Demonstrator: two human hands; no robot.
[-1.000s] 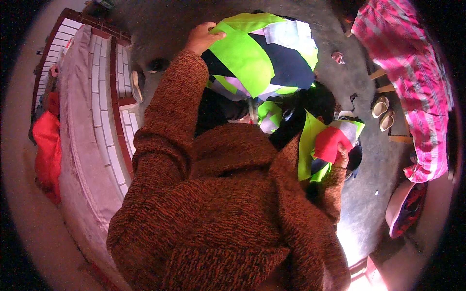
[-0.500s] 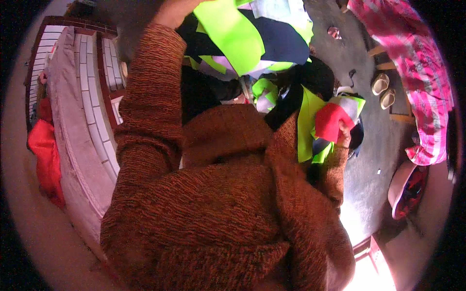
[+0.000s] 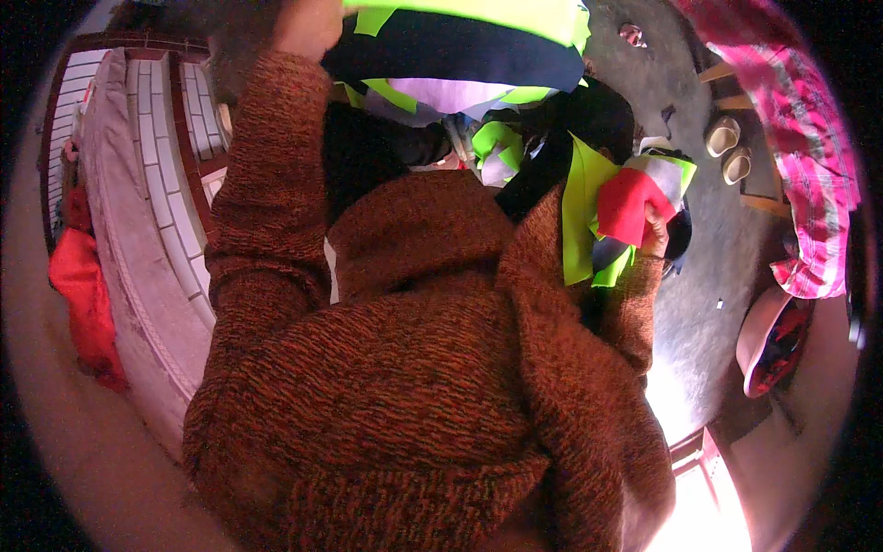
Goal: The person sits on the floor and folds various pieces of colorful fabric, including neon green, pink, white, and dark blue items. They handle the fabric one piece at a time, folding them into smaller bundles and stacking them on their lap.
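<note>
At the top edge my left hand is blurred, with its fingers partly out of the picture. It is beside the left end of a pile of cut fabric pieces in navy, neon yellow-green and pale grey; whether it grips any cannot be made out. To the right, my right hand is closed on a bunch of fabric pieces, with a red piece in front and a neon yellow-green strip hanging beside it. Between the hands, lower down, lies a crumpled green and grey scrap.
At the left stands a bench or bed frame with a pale cloth cover and a red cloth. Pink plaid cloth hangs at the right. Beige slippers and a pink basin are on the grey floor.
My left hand has moved slightly left and up. The neon piece draped over the front of the pile has lifted away, baring the navy fabric. My right hand keeps its bunch.
</note>
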